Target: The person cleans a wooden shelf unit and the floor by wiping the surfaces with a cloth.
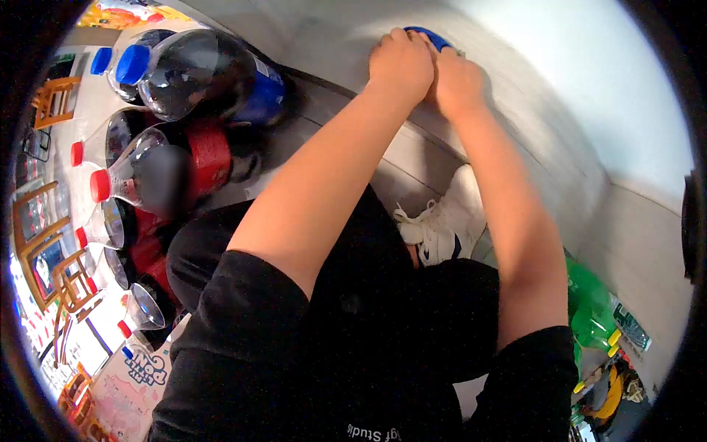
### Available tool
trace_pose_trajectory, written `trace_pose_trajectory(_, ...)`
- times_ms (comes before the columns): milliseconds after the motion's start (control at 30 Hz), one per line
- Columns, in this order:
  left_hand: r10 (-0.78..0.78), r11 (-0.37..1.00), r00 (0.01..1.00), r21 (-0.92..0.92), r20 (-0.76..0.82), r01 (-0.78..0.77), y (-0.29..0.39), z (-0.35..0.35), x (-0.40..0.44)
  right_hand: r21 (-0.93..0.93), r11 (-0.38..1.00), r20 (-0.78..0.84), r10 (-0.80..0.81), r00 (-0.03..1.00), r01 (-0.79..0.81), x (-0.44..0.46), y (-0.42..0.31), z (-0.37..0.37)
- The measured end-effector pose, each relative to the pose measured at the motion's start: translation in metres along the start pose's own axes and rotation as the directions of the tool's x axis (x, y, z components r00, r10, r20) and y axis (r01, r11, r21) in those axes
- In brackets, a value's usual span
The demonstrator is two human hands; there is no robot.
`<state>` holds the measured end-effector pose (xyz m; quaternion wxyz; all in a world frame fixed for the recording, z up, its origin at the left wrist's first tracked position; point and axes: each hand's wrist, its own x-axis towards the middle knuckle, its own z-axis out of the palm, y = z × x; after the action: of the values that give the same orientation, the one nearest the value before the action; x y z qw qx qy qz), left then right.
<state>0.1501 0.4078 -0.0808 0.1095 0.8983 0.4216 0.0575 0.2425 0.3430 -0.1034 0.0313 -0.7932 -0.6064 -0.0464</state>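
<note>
My left hand (403, 65) and my right hand (458, 79) are side by side, reaching down to the pale tiled surface near the wall. Both have their fingers curled around or pressed against a small blue object (428, 37). Only its edge shows past the fingers, so its kind is hidden. Below my right forearm is a white laced shoe (445, 221) on the floor, beside my bent, black-clad knees.
At the left stand large bottles of dark soda, including a blue-capped bottle (202, 74) and a red-capped bottle (166, 169). Green bottles (589, 302) are at the right. Wooden chairs (37, 236) and a pink printed box (132, 383) lie further left. A white wall (611, 88) rises close by.
</note>
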Motion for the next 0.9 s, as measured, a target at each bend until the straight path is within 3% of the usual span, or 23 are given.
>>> trace_pose_trajectory(67,-0.019,1.000,0.999,0.000,0.031,0.019,0.002,0.001,0.014,-0.009,1.000,0.007,0.007,1.000,-0.007,0.011,0.005,-0.001)
trace_pose_trajectory(133,-0.002,1.000,1.000,0.020,0.027,0.001,0.001,0.012,0.032,-0.002,0.999,-0.094,-0.050,0.994,0.051,0.026,0.016,0.008)
trace_pose_trajectory(200,-0.053,0.998,0.993,0.023,0.104,0.051,0.004,0.006,0.041,0.003,1.000,0.043,-0.005,0.999,0.005,0.039,0.023,0.012)
trace_pose_trajectory(267,-0.009,0.996,0.990,0.085,0.142,-0.003,0.003,-0.004,0.037,0.071,0.991,0.148,0.103,0.984,-0.115,0.042,0.020,0.014)
trace_pose_trajectory(333,0.027,0.983,0.975,0.174,0.220,-0.066,0.000,-0.012,0.029,0.053,0.997,0.102,0.059,0.993,-0.064,0.026,0.010,0.006)
trace_pose_trajectory(400,0.049,0.991,0.988,0.116,0.144,-0.066,-0.006,-0.009,0.011,0.041,0.999,0.061,0.010,0.998,-0.012,0.007,-0.002,-0.008)
trace_pose_trajectory(433,0.067,0.996,0.995,0.055,0.075,-0.071,-0.008,-0.007,0.000,0.050,0.998,0.148,0.022,0.989,-0.030,-0.003,-0.008,-0.015)
trace_pose_trajectory(467,0.070,0.996,0.995,0.060,0.065,-0.074,-0.008,-0.006,-0.011,0.056,0.997,0.231,0.033,0.972,-0.047,-0.012,-0.013,-0.024)
trace_pose_trajectory(600,0.152,0.980,0.985,0.115,0.086,-0.162,-0.006,-0.011,-0.057,0.094,0.995,0.244,0.012,0.970,-0.036,-0.053,-0.027,-0.041)
trace_pose_trajectory(667,0.180,0.976,0.978,0.106,0.105,-0.191,-0.003,-0.010,-0.077,0.075,0.996,0.333,0.015,0.943,-0.043,-0.072,-0.031,-0.049)
trace_pose_trajectory(733,0.317,0.930,0.948,0.205,-0.027,-0.305,-0.003,-0.005,-0.092,0.005,1.000,0.294,0.004,0.956,-0.005,-0.088,-0.034,-0.051)
trace_pose_trajectory(767,0.399,0.896,0.900,0.283,-0.177,-0.342,-0.003,0.002,-0.097,-0.037,0.999,0.289,0.010,0.957,0.001,-0.092,-0.035,-0.052)
trace_pose_trajectory(900,0.456,0.844,0.884,0.366,-0.102,-0.393,0.002,0.004,-0.095,-0.117,0.993,0.155,-0.003,0.988,0.022,-0.097,-0.035,-0.045)
